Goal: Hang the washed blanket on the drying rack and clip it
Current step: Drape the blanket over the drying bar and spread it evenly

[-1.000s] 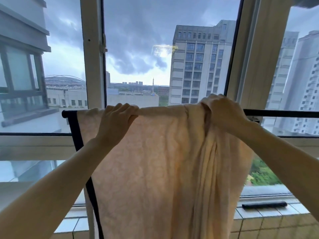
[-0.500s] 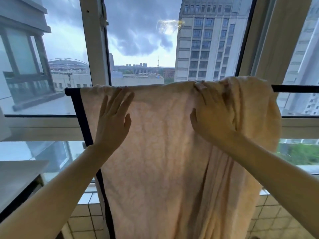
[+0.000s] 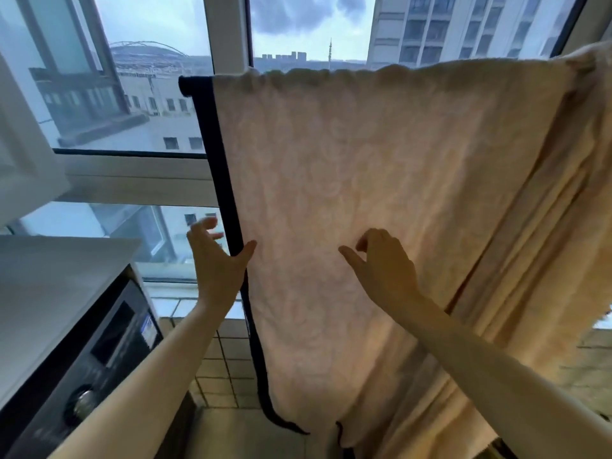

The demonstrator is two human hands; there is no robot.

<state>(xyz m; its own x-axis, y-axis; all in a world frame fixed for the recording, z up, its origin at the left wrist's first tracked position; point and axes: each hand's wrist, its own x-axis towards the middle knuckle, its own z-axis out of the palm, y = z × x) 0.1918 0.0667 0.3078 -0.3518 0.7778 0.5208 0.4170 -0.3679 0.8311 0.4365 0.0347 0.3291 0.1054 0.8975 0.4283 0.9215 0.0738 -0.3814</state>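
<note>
The cream blanket (image 3: 381, 154) hangs over the black drying rack bar (image 3: 184, 86). Its face is spread flat below the bar and its folds are bunched at its right side. Half a second ago both hands lay flat high on the blanket, just under its top fold. Now both have dropped to about the middle of its hanging length.

The left hand (image 3: 217, 263) has moved off the blanket's face to its left edge. The thumb (image 3: 246, 253) lies against the dark border (image 3: 228, 193), and the fingers (image 3: 200, 233) are spread apart and blurred just beyond that edge, not closed on it. The right hand (image 3: 384, 266) was pressed flat near the bunched folds. It now sits in front of the middle of the blanket's face with its fingers (image 3: 347, 255) loosely curled and nothing held between them. Whether they touch the cloth cannot be told.

The blanket has been drawn wider since a second ago, so the gathered folds now sit further toward its right side. No clip shows on it.

The view has also dipped. A black-fronted appliance (image 3: 99, 359) with a round knob now shows well to the left of the blanket, and a tiled wall (image 3: 228, 356) lies just beside the blanket's lower left edge. The white window frame (image 3: 228, 28) rises behind the blanket's top left corner.
</note>
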